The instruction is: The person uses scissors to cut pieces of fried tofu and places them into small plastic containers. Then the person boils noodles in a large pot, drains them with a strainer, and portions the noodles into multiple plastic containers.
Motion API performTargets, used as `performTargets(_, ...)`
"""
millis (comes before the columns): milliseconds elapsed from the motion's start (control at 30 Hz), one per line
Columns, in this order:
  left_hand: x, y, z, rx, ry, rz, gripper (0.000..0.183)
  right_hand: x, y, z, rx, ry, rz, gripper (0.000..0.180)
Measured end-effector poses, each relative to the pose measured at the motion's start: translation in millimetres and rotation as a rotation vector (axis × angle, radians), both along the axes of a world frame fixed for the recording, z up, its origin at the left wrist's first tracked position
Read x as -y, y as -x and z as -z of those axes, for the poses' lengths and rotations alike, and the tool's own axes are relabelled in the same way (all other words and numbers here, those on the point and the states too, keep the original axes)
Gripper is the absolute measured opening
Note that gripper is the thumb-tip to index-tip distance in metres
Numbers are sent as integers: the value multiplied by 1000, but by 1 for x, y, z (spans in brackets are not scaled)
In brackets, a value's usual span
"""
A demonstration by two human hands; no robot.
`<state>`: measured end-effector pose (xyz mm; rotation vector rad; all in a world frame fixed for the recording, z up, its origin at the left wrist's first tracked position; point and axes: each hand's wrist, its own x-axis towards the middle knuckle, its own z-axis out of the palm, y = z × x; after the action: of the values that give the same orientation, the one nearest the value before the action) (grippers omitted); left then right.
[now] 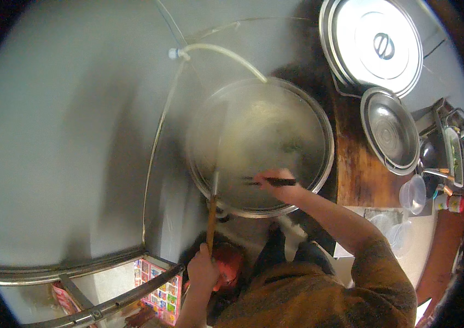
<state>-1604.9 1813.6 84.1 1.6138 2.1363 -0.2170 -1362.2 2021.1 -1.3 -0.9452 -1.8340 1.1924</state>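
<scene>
A large round metal pot [329, 143] stands before me, its contents veiled by steam, with a dark green patch at the right. My left hand [203, 268] grips the wooden handle [211, 221] of a long utensil whose metal shaft reaches over the near left rim into the pot; its far end is hidden in the steam. Over the near right part of the pot is my right hand [279, 186], closed around dark, thin utensils [280, 181] that look like chopsticks or tongs; their tips point left and are blurred. A pale hose [232, 57] ends at the pot's far rim.
To the right, a wooden board [359, 180] lies beside a metal basin [390, 131] and a big round metal lid [369, 45]. Clear plastic bowls [412, 194], a red-lidded jar [455, 203] and a tray of greens [455, 153] are farther right. A metal frame [133, 293] stands at lower left.
</scene>
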Motion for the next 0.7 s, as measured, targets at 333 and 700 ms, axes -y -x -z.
performTargets(333, -9, -1, 10, 5, -12, 31, 40, -50, -64, 11, 109, -414, -35, 27)
performTargets(700, -10, 13, 1, 616, 154, -294, 50, -76, -103, 33, 221, -244, 465, 11)
